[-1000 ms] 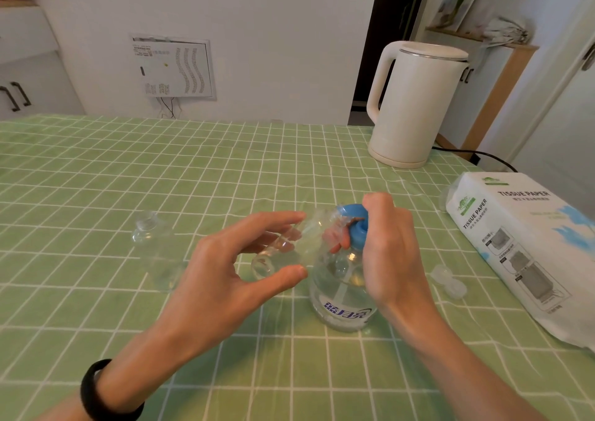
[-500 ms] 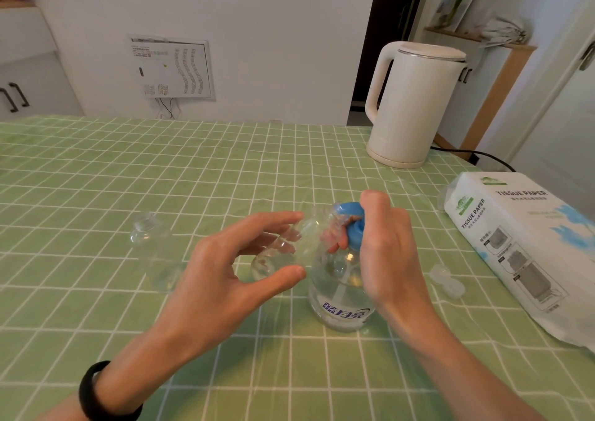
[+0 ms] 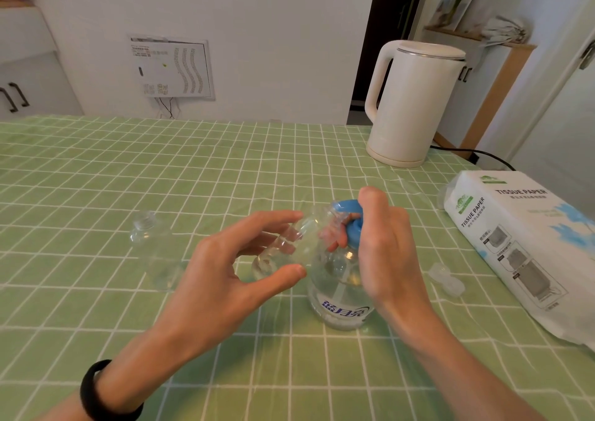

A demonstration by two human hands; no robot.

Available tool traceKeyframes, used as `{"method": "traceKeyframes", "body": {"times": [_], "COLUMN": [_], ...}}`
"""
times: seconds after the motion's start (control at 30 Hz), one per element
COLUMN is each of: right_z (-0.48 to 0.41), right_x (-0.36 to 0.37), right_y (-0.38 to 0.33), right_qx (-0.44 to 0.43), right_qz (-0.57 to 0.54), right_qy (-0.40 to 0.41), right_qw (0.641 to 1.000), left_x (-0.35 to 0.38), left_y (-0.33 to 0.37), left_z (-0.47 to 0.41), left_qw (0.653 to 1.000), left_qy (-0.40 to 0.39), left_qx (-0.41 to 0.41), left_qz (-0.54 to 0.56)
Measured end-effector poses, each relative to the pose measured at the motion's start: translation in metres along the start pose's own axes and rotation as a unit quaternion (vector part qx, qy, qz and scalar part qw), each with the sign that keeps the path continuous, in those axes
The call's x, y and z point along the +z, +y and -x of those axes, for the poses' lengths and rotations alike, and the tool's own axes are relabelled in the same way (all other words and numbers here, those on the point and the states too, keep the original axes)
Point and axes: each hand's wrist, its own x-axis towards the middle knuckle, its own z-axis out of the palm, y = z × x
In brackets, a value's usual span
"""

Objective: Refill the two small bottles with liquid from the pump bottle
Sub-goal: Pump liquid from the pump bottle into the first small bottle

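surface (image 3: 96, 169): green checked cloth, carries everything below.
tissue pack (image 3: 521, 246): lies at the right edge.
kettle (image 3: 415, 105): white, upright at the far right.
pump bottle (image 3: 338, 285): clear with a blue head, upright near the middle.
right grip (image 3: 383, 246): curled round the pump bottle's neck, one finger on the head.
left grip (image 3: 225, 269): holds the held small bottle between thumb and fingers.
held small bottle (image 3: 280, 253): tilted, its mouth at the pump's spout.
standing small bottle (image 3: 154, 250): upright and uncapped, left of both hands.
caps (image 3: 446, 279): clear, between pump bottle and tissue pack.
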Motion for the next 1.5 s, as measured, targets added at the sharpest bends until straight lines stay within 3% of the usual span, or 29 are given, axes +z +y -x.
{"method": "traceKeyframes", "body": {"times": [1.5], "right_z": [0.0015], "right_x": [0.0006], "right_y": [-0.0001], "right_qx": [0.003], "right_qz": [-0.001], "right_qy": [-0.001], "right_qw": [1.000], "left_x": [-0.0007], "left_y": [-0.0017], "left_z": [0.0013], "left_qw": [1.000], "left_qy": [0.002], "left_qx": [-0.002], "left_qz": [-0.005]}}
